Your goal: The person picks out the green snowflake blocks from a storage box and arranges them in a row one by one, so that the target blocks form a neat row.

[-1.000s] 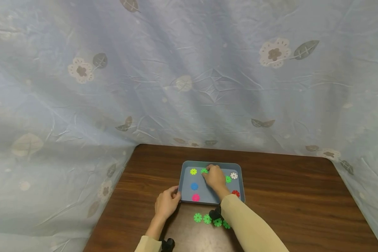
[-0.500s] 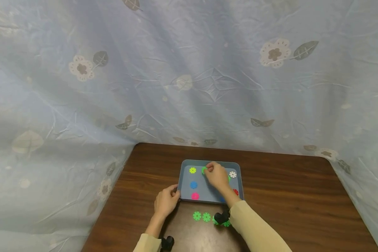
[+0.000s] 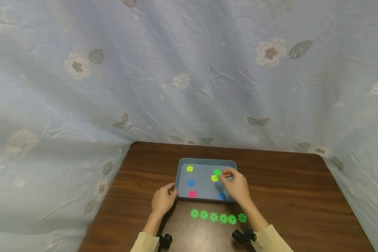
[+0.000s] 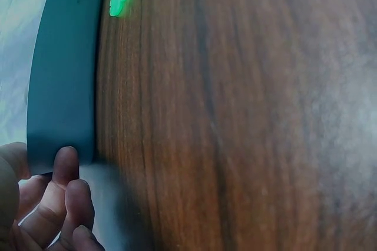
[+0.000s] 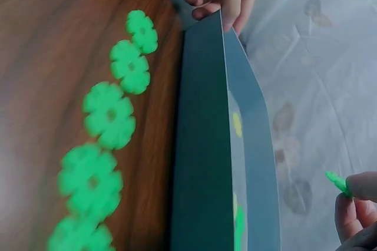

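My right hand (image 3: 238,186) is above the right half of the grey-blue tray (image 3: 204,161), pinching a green flower-shaped plastic disc (image 5: 337,181) between thumb and fingertips. Just below that disc lie a yellow disc (image 3: 214,178) and a green one (image 5: 239,227), both partly hidden. With its thumb and fingers, my left hand (image 3: 163,200) holds the tray's front left corner, its fingertips (image 4: 66,161) against the outer wall. In front of the tray, several green discs (image 3: 214,217) form a row on the table.
Another yellow disc (image 3: 189,168), a blue disc (image 3: 191,183) and a pink disc (image 3: 192,194) lie along the tray's left side. Something blue (image 3: 222,196) sits near the front wall. The brown wooden table (image 3: 289,196) ends at a floral curtain (image 3: 182,115) behind.
My right hand has picked a green disc from the tray's back middle and moved right and toward me with it. More of the green row now shows. My left hand stays at the corner.
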